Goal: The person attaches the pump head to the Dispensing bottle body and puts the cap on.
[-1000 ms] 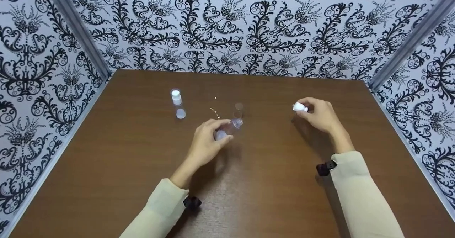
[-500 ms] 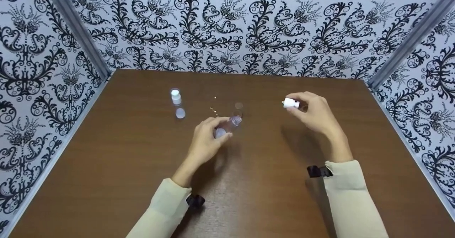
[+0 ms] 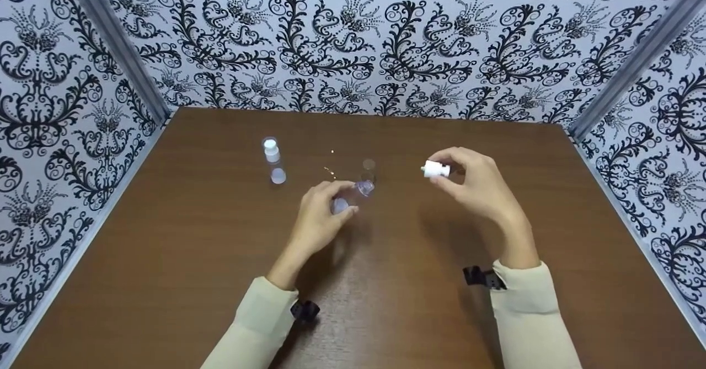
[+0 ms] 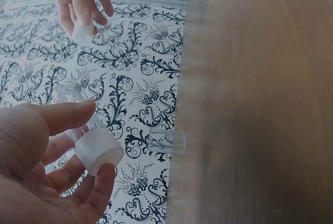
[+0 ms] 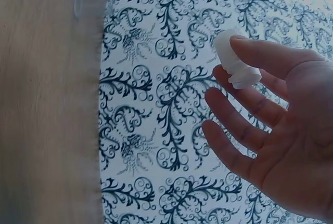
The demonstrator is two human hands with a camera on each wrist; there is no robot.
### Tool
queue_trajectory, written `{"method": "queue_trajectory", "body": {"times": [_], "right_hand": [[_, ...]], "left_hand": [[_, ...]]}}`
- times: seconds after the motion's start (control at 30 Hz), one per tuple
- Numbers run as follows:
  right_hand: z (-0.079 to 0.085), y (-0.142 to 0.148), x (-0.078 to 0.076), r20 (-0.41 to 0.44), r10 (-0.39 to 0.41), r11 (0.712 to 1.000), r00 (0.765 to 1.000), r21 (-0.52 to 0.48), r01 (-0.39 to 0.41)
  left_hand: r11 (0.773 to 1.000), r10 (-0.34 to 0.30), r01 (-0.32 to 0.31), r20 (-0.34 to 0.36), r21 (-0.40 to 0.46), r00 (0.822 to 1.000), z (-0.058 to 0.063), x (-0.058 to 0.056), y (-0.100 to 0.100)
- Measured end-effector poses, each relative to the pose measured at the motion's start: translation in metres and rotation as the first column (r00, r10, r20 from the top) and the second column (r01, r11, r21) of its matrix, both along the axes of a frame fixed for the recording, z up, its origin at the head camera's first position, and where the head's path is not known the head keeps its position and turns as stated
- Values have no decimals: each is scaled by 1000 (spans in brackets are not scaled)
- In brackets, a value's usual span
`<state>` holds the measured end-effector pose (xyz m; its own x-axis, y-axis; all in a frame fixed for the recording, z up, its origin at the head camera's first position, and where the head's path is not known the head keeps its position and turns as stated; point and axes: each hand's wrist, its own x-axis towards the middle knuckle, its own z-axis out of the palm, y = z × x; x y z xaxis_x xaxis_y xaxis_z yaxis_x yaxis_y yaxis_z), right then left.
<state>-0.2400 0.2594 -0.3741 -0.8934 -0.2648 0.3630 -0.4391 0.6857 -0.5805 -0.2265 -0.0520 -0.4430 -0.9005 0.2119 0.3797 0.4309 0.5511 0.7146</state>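
Note:
My left hand grips a small clear bottle, tilted so its open neck points up and to the right. In the left wrist view the white base of this bottle sits between thumb and fingers. To the right, above the table, my right hand pinches a white pump top between thumb and fingers, its small greenish tip facing left toward the bottle. The right wrist view has the pump top at the thumb tip, the other fingers spread loosely. A gap separates bottle and pump top.
Just behind the held bottle a clear cap stands on the brown table. Small shiny drops lie beside it. Farther left is a second bottle with a white pump top. Patterned walls enclose the back and sides.
My right hand has moved left with the pump top, which has turned from tilted to nearly level. The left hand and its bottle have hardly moved.

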Motion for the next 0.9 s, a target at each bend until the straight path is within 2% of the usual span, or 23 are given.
{"method": "queue_trajectory", "body": {"times": [0.33,0.9], "right_hand": [[-4,-24,15,-19,74,997,997,7,-74],[-14,-41,15,-48,108,994,993,11,-108]], "left_hand": [[999,15,-16,-30,-36,999,-1,3,1],[999,21,-22,-24,-42,999,-1,4,8]]}}
